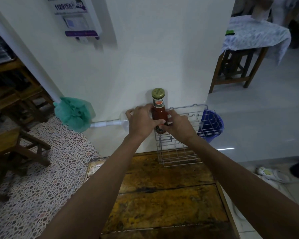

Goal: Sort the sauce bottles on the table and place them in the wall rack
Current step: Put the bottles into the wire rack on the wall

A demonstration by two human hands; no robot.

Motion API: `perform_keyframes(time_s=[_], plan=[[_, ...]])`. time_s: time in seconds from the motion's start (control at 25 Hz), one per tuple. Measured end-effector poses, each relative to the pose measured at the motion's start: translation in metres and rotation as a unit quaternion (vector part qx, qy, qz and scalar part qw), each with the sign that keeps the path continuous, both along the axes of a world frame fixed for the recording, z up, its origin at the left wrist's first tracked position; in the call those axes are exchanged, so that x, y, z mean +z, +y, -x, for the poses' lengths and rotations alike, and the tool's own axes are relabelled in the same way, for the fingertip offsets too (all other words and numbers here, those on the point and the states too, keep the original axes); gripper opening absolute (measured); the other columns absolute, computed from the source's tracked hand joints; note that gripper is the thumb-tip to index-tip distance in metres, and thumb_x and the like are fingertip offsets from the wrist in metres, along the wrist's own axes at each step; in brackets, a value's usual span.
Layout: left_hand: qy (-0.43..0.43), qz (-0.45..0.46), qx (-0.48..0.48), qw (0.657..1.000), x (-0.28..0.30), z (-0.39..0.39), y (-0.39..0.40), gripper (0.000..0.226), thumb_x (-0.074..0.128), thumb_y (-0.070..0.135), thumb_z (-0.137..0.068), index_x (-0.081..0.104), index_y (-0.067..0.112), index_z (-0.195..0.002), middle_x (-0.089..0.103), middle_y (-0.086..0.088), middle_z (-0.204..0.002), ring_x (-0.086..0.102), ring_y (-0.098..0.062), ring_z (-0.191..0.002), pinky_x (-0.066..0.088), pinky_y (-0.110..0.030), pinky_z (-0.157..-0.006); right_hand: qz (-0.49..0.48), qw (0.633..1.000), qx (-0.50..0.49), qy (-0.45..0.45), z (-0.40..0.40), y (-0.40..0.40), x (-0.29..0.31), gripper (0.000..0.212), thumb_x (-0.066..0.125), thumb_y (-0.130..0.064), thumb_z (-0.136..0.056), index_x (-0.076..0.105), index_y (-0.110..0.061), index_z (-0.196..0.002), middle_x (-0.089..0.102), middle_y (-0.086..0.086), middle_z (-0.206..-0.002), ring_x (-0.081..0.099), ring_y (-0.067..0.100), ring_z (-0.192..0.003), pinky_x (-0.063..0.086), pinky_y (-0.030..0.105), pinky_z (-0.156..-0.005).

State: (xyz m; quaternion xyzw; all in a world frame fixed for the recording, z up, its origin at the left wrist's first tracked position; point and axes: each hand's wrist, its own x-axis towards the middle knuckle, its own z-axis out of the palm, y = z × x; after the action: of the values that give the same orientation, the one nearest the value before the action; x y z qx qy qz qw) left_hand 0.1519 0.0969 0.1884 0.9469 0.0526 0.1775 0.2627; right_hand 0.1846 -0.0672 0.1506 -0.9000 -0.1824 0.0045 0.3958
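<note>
Both hands, left [141, 119] and right [175, 124], grip upright sauce bottle [158, 109] at wall rack [193, 121].

A pale wall [145, 57] rises behind the worn wooden worktop [171, 195]; pebble-patterned floor [50, 169] left, a cloth-draped table [254, 35] right.

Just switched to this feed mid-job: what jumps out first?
Dead centre, both hands, left hand and right hand, grip an upright red sauce bottle with a green cap, held against the white wall at the left end of the wire wall rack. Below lies a worn wooden table; a blue bin sits behind the rack.
</note>
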Motion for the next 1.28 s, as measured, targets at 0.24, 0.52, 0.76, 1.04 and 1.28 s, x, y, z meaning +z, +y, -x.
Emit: perform_keyframes(time_s=[0.24,0.52,0.76,1.04,1.28], plan=[[-0.002,0.025,-0.009,1.0,0.009,0.004,0.004,0.059,0.084,0.057,-0.072,0.067,0.032,-0.122,0.074,0.011,-0.114,0.061,-0.017,-0.115,0.029,-0.047,-0.103,0.004,1.0,-0.002,0.003,-0.001,-0.005,0.005,0.071,0.084,-0.033,-0.082,0.049,-0.019,-0.142,0.072,0.011,-0.122,0.07,0.021,-0.108,0.056,0.035,-0.092],[-0.013,0.067,-0.019,0.998,0.012,0.002,0.001,0.045,0.076,0.055,-0.083,0.069,0.031,-0.119,0.077,0.009,-0.109,0.065,-0.015,-0.112,0.029,-0.049,-0.104,-0.009,1.0,0.021,-0.015,-0.002,-0.006,0.006,0.06,0.079,-0.029,-0.087,0.052,-0.017,-0.139,0.07,0.01,-0.127,0.07,0.023,-0.111,0.054,0.03,-0.089],[-0.018,0.058,-0.017,0.998,0.014,-0.001,0.001,0.039,0.075,0.052,-0.086,0.068,0.032,-0.118,0.077,0.007,-0.108,0.065,-0.015,-0.111,0.026,-0.042,-0.099,-0.018,1.0,0.018,-0.006,-0.003,-0.003,0.004,0.057,0.076,-0.027,-0.09,0.051,-0.017,-0.14,0.069,0.011,-0.129,0.069,0.025,-0.113,0.055,0.034,-0.091],[-0.04,0.036,0.004,0.999,0.007,0.001,-0.003,0.045,0.072,0.053,-0.088,0.066,0.03,-0.126,0.077,0.006,-0.112,0.065,-0.02,-0.113,0.029,-0.045,-0.103,-0.018,1.0,0.01,-0.011,-0.002,-0.001,0.0,0.06,0.074,-0.031,-0.092,0.047,-0.02,-0.144,0.068,0.01,-0.132,0.069,0.026,-0.114,0.056,0.038,-0.092],[-0.031,0.039,0.001,0.999,0.006,0.003,-0.002,0.052,0.073,0.056,-0.085,0.065,0.031,-0.13,0.076,0.006,-0.115,0.066,-0.019,-0.116,0.032,-0.048,-0.105,-0.012,1.0,0.015,-0.007,-0.001,-0.002,-0.001,0.069,0.077,-0.025,-0.089,0.041,-0.021,-0.148,0.069,0.011,-0.13,0.068,0.026,-0.116,0.056,0.04,-0.094]])
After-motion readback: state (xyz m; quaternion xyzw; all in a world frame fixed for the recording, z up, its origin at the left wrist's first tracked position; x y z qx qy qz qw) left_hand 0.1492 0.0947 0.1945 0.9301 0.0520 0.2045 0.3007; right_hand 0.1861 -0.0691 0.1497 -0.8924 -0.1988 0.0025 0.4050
